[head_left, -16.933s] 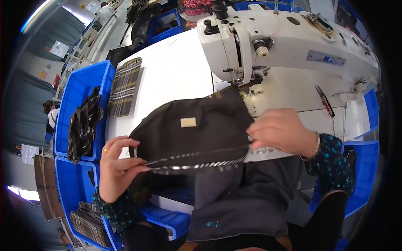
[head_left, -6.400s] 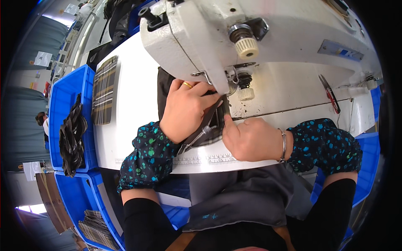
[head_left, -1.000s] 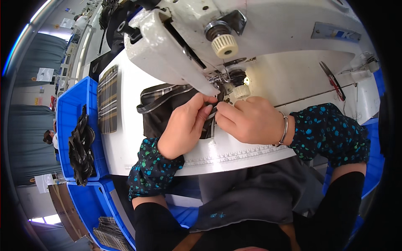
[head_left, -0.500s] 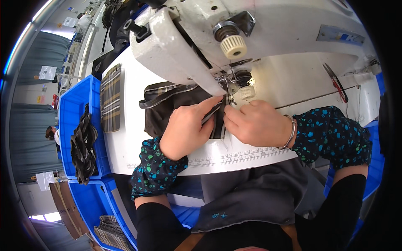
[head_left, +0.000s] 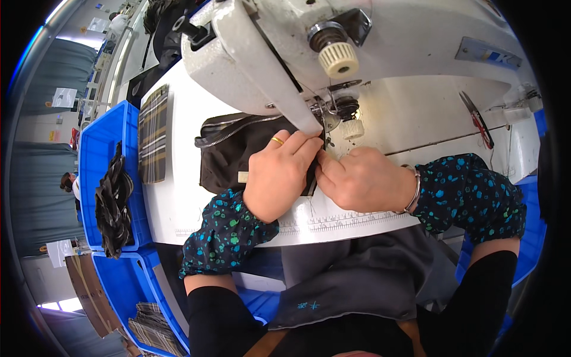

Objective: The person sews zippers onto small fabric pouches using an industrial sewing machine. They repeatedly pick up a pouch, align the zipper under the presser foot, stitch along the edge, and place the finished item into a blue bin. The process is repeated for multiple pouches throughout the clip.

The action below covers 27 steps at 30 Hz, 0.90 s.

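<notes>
Since the frame half a second ago, your left hand [head_left: 276, 175] has been shifting from a pointing index finger to a palm-down lay with the fingers together, and a pale label [head_left: 242, 177] is now showing beside it. Your right hand [head_left: 360, 181] is staying at much the same spot.

The dark pouch [head_left: 221, 166] is lying on the white table [head_left: 172, 205], below the front end of the sewing machine [head_left: 238, 65]. Its bulk is spreading under your left hand and out to the left of it, so that hand is the nearer one; your right hand is only meeting the right edge. That edge is running away from you, up to the metal needle parts [head_left: 321, 110], and your two sets of fingertips are closing in on it from either side, just short of them.

The pouch's long axis, as far as your hand is leaving it visible, is running left to right, with the zipper [head_left: 235, 128] curving along the far side and its looped end pointing left.

Your left fingers are pressing over the cloth and your right fingers are curling; with both undersides hidden, I cannot tell whether either hand is actually gripping the pouch.
</notes>
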Tool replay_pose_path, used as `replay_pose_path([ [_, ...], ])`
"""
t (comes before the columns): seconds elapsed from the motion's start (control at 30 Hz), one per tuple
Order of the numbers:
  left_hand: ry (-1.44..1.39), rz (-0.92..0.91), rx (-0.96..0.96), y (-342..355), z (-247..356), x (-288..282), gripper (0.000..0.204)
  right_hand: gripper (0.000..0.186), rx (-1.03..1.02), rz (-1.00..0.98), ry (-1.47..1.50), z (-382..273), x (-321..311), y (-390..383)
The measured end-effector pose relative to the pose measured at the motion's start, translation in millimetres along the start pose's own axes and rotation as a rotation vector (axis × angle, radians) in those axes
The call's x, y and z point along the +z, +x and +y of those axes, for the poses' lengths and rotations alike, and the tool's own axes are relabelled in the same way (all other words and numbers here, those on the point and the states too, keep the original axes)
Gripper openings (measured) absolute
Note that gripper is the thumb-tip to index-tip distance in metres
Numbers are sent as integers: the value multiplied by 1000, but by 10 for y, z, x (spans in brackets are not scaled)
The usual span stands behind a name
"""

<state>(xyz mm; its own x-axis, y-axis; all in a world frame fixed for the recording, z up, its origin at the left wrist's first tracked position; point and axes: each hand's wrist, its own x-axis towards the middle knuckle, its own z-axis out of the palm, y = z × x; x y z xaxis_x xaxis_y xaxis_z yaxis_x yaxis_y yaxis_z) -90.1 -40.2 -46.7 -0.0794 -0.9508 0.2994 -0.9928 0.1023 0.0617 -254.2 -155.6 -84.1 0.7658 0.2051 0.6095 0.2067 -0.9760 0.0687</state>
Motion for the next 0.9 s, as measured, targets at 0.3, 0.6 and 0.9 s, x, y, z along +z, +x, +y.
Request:
replay_pose_path([
  [0.3, 34, -16, 46, 3, 45, 26, 29, 11, 6, -17, 37, 1, -6, -7],
  [0.6, 13, -24, -6, 59, -26, 108, 35, 14, 67, -181, -20, 81, -47, -15],
  [0.9, -106, -48, -195, -22, 82, -93, 40, 21, 65, -178, -50, 20, -76, -3],
])
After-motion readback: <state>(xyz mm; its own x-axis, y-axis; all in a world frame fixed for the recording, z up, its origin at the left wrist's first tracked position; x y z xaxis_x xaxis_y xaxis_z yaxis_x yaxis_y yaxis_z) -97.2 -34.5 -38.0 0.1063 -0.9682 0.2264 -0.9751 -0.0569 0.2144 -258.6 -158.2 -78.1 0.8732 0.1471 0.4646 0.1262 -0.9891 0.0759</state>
